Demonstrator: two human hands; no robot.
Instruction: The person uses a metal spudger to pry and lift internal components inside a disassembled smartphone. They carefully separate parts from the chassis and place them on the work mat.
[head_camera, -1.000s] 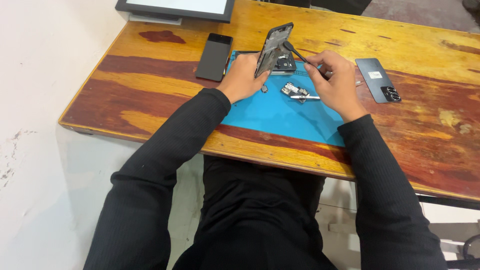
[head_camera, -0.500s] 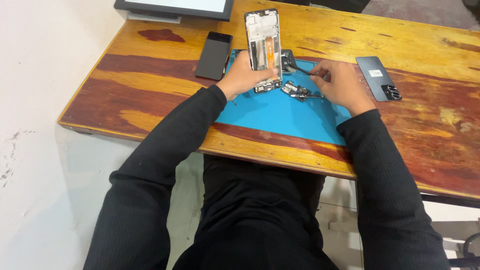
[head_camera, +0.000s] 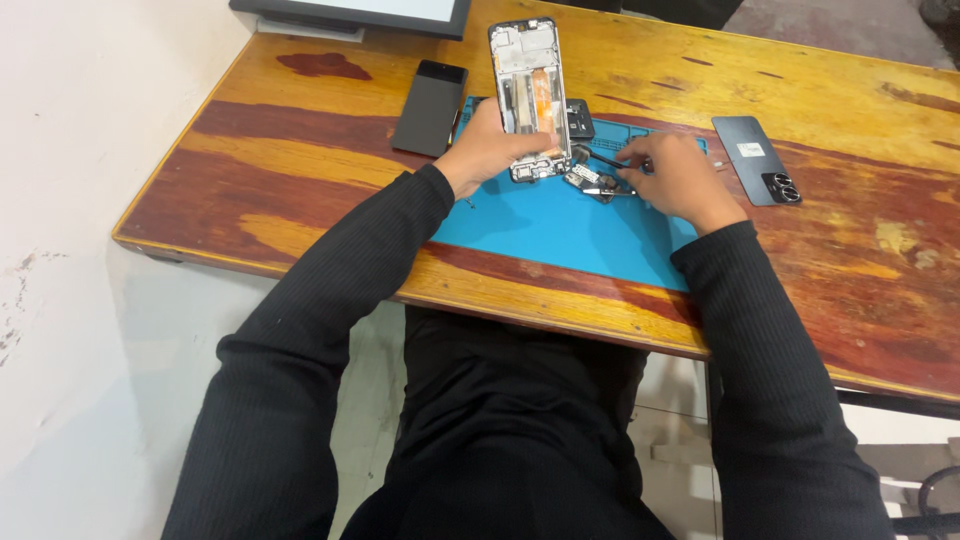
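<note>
My left hand (head_camera: 488, 150) grips an opened phone frame (head_camera: 528, 95) by its lower end and holds it upright over the blue work mat (head_camera: 560, 225), its bare inner side with an orange strip facing me. My right hand (head_camera: 672, 178) pinches a thin dark tool (head_camera: 600, 160) whose tip points left, low over the mat. Small loose phone parts (head_camera: 598, 184) lie on the mat between both hands, just under the tool tip.
A dark phone (head_camera: 429, 107) lies face up left of the mat. A dark back cover with camera rings (head_camera: 756, 159) lies to the right. A monitor base (head_camera: 350, 15) stands at the wooden table's far edge (head_camera: 300, 60). A white wall runs along the left.
The phone frame has turned from tilted edge-on to upright with its inner side toward me. My right hand has lowered the tool from the frame down to the loose parts.
</note>
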